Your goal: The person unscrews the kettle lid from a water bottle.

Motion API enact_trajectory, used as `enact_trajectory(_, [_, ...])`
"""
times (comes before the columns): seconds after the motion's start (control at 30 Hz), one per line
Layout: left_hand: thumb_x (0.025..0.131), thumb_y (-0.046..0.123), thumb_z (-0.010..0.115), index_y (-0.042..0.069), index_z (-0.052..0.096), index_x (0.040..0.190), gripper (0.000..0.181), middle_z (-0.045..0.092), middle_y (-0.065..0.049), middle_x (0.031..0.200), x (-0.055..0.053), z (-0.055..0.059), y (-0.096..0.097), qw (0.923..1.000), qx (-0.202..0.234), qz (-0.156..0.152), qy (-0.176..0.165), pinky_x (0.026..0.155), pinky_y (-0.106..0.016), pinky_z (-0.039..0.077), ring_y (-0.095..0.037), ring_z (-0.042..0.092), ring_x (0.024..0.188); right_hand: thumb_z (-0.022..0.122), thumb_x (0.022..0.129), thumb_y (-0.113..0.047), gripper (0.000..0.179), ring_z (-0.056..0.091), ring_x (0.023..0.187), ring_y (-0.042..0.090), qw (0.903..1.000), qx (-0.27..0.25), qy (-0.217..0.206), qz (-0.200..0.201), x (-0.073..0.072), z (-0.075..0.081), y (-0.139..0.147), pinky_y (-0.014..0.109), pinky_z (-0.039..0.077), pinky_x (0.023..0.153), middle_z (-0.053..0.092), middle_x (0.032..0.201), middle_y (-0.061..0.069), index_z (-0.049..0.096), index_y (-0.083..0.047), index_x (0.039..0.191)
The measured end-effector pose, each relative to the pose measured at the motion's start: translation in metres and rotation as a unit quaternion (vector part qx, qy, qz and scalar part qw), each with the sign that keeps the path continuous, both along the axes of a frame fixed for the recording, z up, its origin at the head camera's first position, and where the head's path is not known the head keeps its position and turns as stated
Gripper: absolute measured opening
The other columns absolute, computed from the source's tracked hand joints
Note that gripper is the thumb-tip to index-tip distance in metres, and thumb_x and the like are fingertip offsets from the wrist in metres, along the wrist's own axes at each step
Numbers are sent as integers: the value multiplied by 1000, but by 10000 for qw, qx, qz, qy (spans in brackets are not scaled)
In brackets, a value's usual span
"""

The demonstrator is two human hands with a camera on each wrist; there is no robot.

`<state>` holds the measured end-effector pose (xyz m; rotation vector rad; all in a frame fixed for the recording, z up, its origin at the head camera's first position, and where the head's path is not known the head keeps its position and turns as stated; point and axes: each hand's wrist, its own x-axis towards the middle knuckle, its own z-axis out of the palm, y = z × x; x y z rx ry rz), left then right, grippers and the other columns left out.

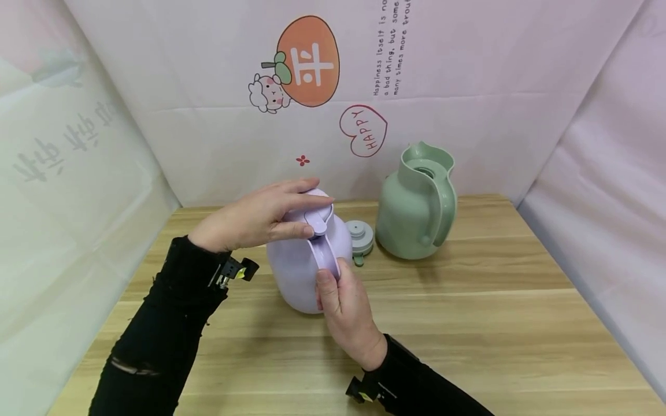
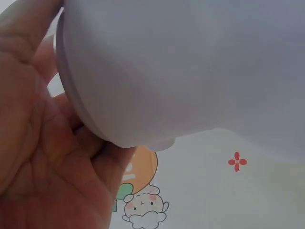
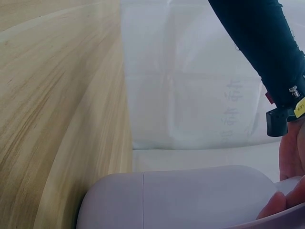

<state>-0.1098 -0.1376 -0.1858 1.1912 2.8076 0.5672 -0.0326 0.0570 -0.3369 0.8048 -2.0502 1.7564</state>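
While the right hand (image 1: 350, 312) had its fingers and thumb wrapped round the handle (image 1: 324, 254) of the lilac thermos jug (image 1: 293, 271), the left hand (image 1: 255, 218) was basically just laid over the lid (image 1: 299, 216), fingers pretty straight and the thumb by the little tab (image 1: 316, 224). So the jug was right between the two hands, under the left palm. Just ahead of the right hand lay a grey stopper (image 1: 359, 234), and further off to that hand's right stood a sage green jug (image 1: 406, 225), spout up.
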Motion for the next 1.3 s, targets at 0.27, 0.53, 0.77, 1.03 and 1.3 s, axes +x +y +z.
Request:
enact_trajectory(0.27, [100,44,68,32,57,152,54,37,-5,167,1,-2,1,9998,6,219,29,124,-53,32,-23,32,156,42,113,-17,22,48,57,4,10000,34,-67,-38,1,0,0,24,45,50,51,66,-3,47,-9,93])
enact_trajectory(0.53, [100,43,67,30,58,151,53,42,-7,164,3,-2,2,9995,43,296,77,123,-54,33,-25,35,155,42,113,-17,21,49,58,4,9998,113,-145,-89,1,3,1,25,46,52,52,68,-3,48,-9,95])
enact_trajectory(0.77, [100,44,66,30,58,151,53,43,-8,164,4,-3,4,9992,23,386,70,122,-54,34,-28,36,154,41,113,-17,21,49,58,4,9997,111,-171,-145,2,3,0,25,45,52,51,68,-3,48,-9,95])
enact_trajectory(1.03, [99,44,66,25,59,151,55,45,-12,162,5,-4,7,9988,-13,459,184,121,-56,35,-33,39,152,41,113,-17,21,48,58,4,9996,123,-154,-197,2,3,0,25,45,51,50,68,-5,47,-8,95])
enact_trajectory(1.3, [98,42,68,22,60,149,55,50,-13,157,9,-4,11,9978,54,554,355,119,-56,38,-35,48,144,41,114,-19,23,48,57,3,9994,170,-148,-279,2,3,-1,24,44,51,50,68,-5,47,-8,95])
